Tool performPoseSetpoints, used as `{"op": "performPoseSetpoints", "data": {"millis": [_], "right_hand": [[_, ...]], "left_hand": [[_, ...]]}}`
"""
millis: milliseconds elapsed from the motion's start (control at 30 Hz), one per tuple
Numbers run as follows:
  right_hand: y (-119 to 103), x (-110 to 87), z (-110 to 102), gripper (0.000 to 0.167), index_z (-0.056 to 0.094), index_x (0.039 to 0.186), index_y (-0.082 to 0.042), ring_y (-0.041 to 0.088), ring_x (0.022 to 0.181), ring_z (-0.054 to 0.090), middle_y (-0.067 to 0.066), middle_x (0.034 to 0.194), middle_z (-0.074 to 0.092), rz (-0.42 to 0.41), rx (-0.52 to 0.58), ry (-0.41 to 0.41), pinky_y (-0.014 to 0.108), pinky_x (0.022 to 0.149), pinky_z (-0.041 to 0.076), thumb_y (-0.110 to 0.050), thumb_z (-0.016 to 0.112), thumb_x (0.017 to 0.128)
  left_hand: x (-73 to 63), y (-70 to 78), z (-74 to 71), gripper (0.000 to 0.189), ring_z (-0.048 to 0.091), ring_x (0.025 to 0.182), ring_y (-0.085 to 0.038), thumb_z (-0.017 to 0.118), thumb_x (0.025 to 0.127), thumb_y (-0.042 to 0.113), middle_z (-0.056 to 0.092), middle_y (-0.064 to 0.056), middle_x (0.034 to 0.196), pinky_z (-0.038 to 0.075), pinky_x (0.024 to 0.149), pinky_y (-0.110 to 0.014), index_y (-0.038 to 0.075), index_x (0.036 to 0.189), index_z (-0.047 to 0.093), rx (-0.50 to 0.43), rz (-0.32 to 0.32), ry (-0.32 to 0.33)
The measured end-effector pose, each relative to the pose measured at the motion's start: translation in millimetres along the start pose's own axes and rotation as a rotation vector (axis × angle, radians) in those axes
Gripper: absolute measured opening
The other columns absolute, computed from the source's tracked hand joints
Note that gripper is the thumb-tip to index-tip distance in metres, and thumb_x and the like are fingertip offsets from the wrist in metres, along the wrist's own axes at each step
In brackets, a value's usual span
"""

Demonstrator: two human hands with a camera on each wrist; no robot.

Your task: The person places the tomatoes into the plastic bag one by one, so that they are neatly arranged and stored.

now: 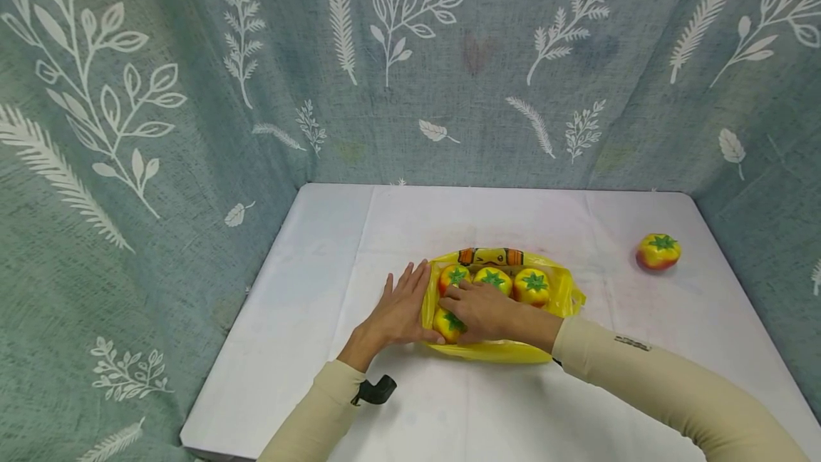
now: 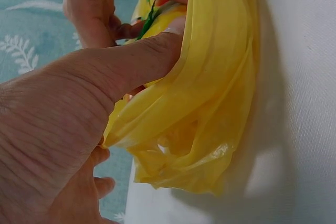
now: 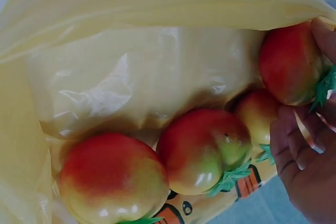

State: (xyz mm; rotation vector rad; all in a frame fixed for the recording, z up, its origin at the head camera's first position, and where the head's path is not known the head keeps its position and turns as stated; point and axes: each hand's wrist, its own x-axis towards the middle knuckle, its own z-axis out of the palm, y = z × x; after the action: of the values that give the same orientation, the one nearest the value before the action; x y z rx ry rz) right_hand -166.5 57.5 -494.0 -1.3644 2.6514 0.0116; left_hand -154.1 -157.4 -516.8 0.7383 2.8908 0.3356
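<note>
A yellow plastic bag (image 1: 494, 353) lies with its mouth spread wide. Inside, a row of 3 red-and-yellow fruits (image 1: 532, 286) with green leafy tops runs along the far side. Another such fruit (image 1: 447, 325) is at the near left corner of the bag, and my right hand (image 1: 485, 311) grips it from above; in the right wrist view my fingers curl around this fruit (image 3: 290, 64). My left hand (image 1: 400, 309), fingers straight and spread, rests against the bag's left edge. Its thumb (image 2: 142, 59) lies over the bag's rim in the left wrist view.
One more red-and-yellow fruit (image 1: 658, 252) sits alone at the right on the white table (image 1: 308, 291). Leaf-patterned grey-green curtains (image 1: 449, 113) hang behind the table and at its sides. Orange-and-black printing (image 1: 490, 257) shows on the bag's far edge.
</note>
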Motion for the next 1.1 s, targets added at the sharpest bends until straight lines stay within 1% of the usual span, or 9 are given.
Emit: {"op": "performPoseSetpoints", "data": {"millis": [167,267,333,533,667,733,867,1000,1100], "right_hand": [[0.5,-1.1,-1.1,0.070,0.060,0.139,-0.013,0.029,0.121,0.058,0.004,0.133,0.058,-0.014,-0.015,0.011,0.045,0.096,0.053,-0.049,0.080,0.084],[2.6,-3.2,-4.1,0.069,0.060,0.139,-0.013,0.026,0.120,0.059,0.003,0.133,0.058,-0.023,0.012,0.020,0.044,0.096,0.053,-0.050,0.080,0.084],[4.7,-5.4,-8.1,0.070,0.060,0.139,-0.013,0.025,0.120,0.059,0.003,0.134,0.059,-0.022,0.051,0.024,0.043,0.097,0.053,-0.050,0.080,0.083],[16.2,-14.3,-19.2,0.080,0.058,0.142,-0.014,0.024,0.123,0.058,0.003,0.139,0.057,0.017,0.181,0.023,0.046,0.098,0.052,-0.057,0.081,0.080],[26.2,-23.7,-23.4,0.082,0.058,0.142,-0.012,0.026,0.123,0.058,0.004,0.138,0.058,0.027,0.231,0.067,0.048,0.097,0.052,-0.057,0.083,0.078],[31.4,-28.8,-24.2,0.082,0.058,0.141,-0.010,0.027,0.120,0.058,0.005,0.135,0.059,0.026,0.255,0.096,0.048,0.096,0.052,-0.055,0.084,0.077],[40.5,-38.9,-25.5,0.082,0.057,0.141,-0.009,0.027,0.120,0.058,0.007,0.135,0.059,0.046,0.288,0.120,0.047,0.095,0.053,-0.054,0.084,0.078],[49.7,-49.1,-28.6,0.084,0.055,0.144,-0.009,0.029,0.124,0.057,0.009,0.141,0.055,0.092,0.300,0.116,0.047,0.091,0.055,-0.057,0.081,0.080],[58.7,-56.6,-30.9,0.085,0.054,0.145,-0.010,0.028,0.122,0.058,0.008,0.140,0.055,0.127,0.301,0.127,0.048,0.090,0.055,-0.058,0.080,0.080]], "left_hand": [[-0.4,0.2,0.1,0.135,0.009,0.154,-0.037,0.080,0.071,0.071,0.007,-0.013,0.169,0.012,0.116,-0.068,0.002,0.162,0.007,0.000,0.000,0.001],[-0.3,0.3,0.3,0.135,0.010,0.154,-0.037,0.080,0.071,0.070,0.007,-0.014,0.169,0.013,0.116,-0.068,0.002,0.162,0.007,0.004,0.002,0.003],[-0.3,0.5,0.5,0.134,0.010,0.154,-0.037,0.080,0.071,0.069,0.008,-0.014,0.169,0.013,0.116,-0.068,0.002,0.162,0.008,0.003,0.002,0.004],[0.1,0.4,1.3,0.135,0.009,0.154,-0.036,0.081,0.071,0.069,0.007,-0.013,0.169,0.012,0.116,-0.068,0.003,0.162,0.007,0.001,-0.009,-0.002],[1.0,-0.3,2.5,0.135,0.008,0.154,-0.035,0.081,0.070,0.069,0.006,-0.012,0.169,0.011,0.117,-0.067,0.004,0.163,0.007,-0.004,-0.017,-0.004],[1.5,-0.4,2.9,0.136,0.008,0.154,-0.035,0.081,0.070,0.069,0.006,-0.012,0.169,0.010,0.117,-0.067,0.004,0.163,0.007,-0.007,-0.019,-0.006],[2.3,-0.2,3.4,0.137,0.006,0.155,-0.034,0.082,0.069,0.070,0.005,-0.011,0.170,0.010,0.118,-0.066,0.005,0.163,0.007,-0.008,-0.025,-0.015],[3.0,0.1,3.9,0.138,0.006,0.155,-0.033,0.082,0.068,0.070,0.005,-0.011,0.170,0.010,0.118,-0.066,0.005,0.163,0.007,-0.004,-0.029,-0.014],[3.5,0.4,4.0,0.138,0.007,0.155,-0.034,0.083,0.067,0.070,0.006,-0.011,0.170,0.010,0.118,-0.066,0.005,0.163,0.006,-0.001,-0.028,-0.012]]}}
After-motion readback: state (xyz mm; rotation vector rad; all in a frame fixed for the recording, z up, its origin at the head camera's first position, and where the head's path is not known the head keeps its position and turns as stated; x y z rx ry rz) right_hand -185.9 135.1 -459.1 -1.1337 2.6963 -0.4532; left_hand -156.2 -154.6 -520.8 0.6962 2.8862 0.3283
